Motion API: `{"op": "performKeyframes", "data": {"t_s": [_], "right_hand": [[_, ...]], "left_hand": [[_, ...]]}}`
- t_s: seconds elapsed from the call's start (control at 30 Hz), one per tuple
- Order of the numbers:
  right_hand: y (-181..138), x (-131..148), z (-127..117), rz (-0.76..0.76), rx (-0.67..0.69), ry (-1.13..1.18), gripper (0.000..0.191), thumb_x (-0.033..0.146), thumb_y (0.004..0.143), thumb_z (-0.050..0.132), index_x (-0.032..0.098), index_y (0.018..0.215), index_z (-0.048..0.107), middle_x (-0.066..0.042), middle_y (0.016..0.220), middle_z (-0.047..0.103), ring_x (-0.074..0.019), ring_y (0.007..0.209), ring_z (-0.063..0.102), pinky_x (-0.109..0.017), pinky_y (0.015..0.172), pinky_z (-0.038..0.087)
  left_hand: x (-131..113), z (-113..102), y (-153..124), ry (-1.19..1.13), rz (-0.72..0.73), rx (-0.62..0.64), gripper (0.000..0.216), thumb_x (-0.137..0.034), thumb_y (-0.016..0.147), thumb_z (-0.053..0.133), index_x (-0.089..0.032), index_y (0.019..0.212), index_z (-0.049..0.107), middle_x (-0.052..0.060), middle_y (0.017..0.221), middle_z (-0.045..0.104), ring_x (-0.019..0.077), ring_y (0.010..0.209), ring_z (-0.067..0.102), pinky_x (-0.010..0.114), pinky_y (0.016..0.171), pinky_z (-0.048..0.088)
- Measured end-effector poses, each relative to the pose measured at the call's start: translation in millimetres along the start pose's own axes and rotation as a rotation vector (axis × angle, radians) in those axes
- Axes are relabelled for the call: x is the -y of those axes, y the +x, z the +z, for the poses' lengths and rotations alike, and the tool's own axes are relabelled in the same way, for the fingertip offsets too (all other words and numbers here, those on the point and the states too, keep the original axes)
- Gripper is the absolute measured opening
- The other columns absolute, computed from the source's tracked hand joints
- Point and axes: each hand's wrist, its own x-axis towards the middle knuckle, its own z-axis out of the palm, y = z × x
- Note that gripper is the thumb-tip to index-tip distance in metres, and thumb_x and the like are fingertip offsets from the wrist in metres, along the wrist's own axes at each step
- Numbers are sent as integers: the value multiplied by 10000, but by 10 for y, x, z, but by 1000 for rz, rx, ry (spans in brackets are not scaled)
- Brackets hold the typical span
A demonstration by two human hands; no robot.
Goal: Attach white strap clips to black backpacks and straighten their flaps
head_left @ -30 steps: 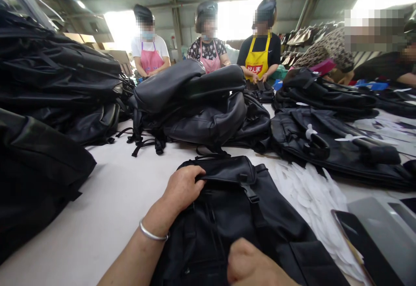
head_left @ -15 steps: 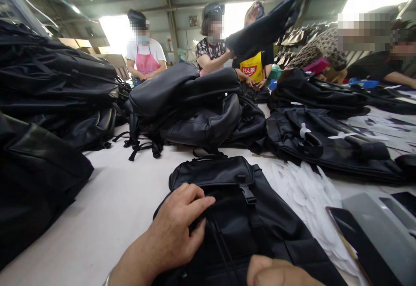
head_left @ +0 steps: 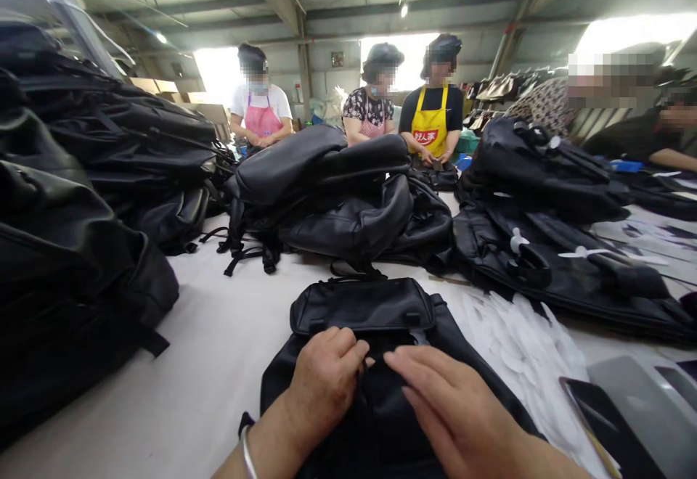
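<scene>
A black backpack [head_left: 375,308] lies on the white table in front of me, its top flap toward the far side. My left hand [head_left: 329,374] rests on the bag just below the flap, with fingers curled and thumb pinched in. A dark bit shows at its fingertips, too small to name. My right hand [head_left: 454,399] hovers over or touches the bag's right front, its fingers stretched out and holding nothing visible. It partly covers the flap's right buckle strap. The lower front of the bag is dark and partly hidden by my wrists.
Black backpacks are heaped at the left [head_left: 131,130], in the middle [head_left: 321,181] and at the right [head_left: 544,239]. White slips [head_left: 523,341] lie beside my bag, near a phone [head_left: 610,421] and a grey case [head_left: 642,399]. Several people stand or lean across the table.
My right hand has moved up from the bag's lower edge to near the flap, fingers now extended. My left fingers have closed in. A co-worker's raised bag now lies on the right-hand pile.
</scene>
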Motion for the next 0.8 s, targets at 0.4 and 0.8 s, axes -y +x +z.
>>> {"op": "performKeyframes", "data": {"t_s": [0.4,0.8], "right_hand": [[217,-245,467,-54,87,62,162,159,912,434,162,961,587,-98,984,653,-189,850,597,-306,726,490],[-4,-147,625,354,86,406,248,361,877,517,195,698,478,19,640,490,-104,578,432,-213,535,378]], "left_hand": [[37,43,-21,-213,-25,-85,272,-160,956,394,-178,736,554,46,721,519,171,674,480,310,594,351],[-24,297,-38,43,158,-91,155,-147,934,469,-198,884,607,34,776,510,188,702,469,317,612,348]]}}
